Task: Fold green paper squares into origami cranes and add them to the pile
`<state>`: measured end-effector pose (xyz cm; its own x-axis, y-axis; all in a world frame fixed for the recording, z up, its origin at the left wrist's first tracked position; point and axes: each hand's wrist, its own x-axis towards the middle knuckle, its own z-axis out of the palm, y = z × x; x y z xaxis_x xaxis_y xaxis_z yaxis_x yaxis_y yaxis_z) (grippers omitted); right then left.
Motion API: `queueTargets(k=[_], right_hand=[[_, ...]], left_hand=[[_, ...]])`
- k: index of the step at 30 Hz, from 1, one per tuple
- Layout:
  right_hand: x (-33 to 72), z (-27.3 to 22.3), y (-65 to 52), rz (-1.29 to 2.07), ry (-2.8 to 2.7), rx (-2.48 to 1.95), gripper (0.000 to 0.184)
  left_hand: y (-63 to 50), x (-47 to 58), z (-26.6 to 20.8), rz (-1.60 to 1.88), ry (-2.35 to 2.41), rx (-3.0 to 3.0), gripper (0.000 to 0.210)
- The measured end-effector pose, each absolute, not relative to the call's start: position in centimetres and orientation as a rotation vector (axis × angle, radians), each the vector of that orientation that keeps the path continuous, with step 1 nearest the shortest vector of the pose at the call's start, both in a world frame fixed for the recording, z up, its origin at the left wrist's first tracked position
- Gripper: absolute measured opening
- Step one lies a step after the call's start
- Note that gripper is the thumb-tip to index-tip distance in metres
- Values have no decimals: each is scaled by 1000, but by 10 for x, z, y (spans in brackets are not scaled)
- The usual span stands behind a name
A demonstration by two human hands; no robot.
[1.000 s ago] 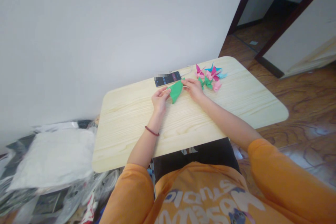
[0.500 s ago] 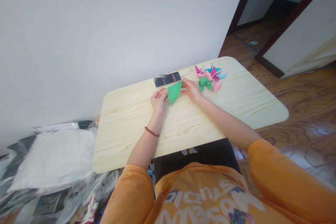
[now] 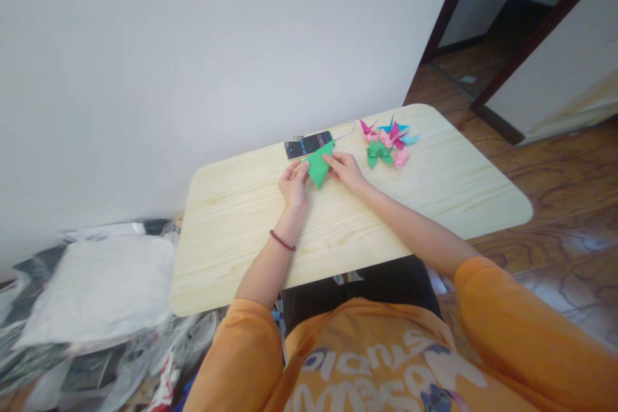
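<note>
A sheet of green paper point(image 3: 318, 168), folded into a triangle with one corner toward me, is held between both hands just above the table. My left hand point(image 3: 293, 183) pinches its left corner between thumb and fingers. On the other side, my right hand point(image 3: 346, 170) grips the paper's right edge, its thumb on the front face and the other fingers partly hidden behind. Right behind the paper lies a phone point(image 3: 309, 145) with a lit screen and a white cable point(image 3: 346, 132). Folded paper cranes point(image 3: 389, 141) in pink, blue and green sit to the right of my right hand.
The pale wooden table point(image 3: 232, 225) has rounded corners and stands against a white wall point(image 3: 217, 45). Down to the left are a white padded bag point(image 3: 101, 290) and plastic wrappings. A doorway and wooden floor point(image 3: 570, 219) lie to the right.
My right hand has slid from the paper's upper right corner down onto its right edge, thumb now over the front. The paper has turned slightly, its lower corner pointing more toward me.
</note>
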<state>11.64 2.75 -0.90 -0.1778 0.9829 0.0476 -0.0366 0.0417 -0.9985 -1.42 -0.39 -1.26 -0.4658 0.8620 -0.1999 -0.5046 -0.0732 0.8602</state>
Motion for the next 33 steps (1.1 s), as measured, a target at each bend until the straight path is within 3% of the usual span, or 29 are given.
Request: queueTargets(k=[8, 15, 22, 29, 33], right_hand=[[114, -6, 22, 1062, -1546, -1194, 55], [108, -16, 23, 1411, -1529, -1052, 52], [108, -11, 21, 1377, -1560, -1117, 55], [105, -8, 18, 1631, -1481, -956, 36], [104, -10, 18, 1594, -1528, -1016, 37]], left_hand=[[-4, -12, -11, 1752, 1160, 388, 34], [-1, -12, -15, 1824, 1152, 369, 33], [0, -13, -16, 1838, 1147, 332, 38], [1, -16, -15, 1899, 1113, 270, 29], [3, -19, -18, 1901, 1173, 307, 30]])
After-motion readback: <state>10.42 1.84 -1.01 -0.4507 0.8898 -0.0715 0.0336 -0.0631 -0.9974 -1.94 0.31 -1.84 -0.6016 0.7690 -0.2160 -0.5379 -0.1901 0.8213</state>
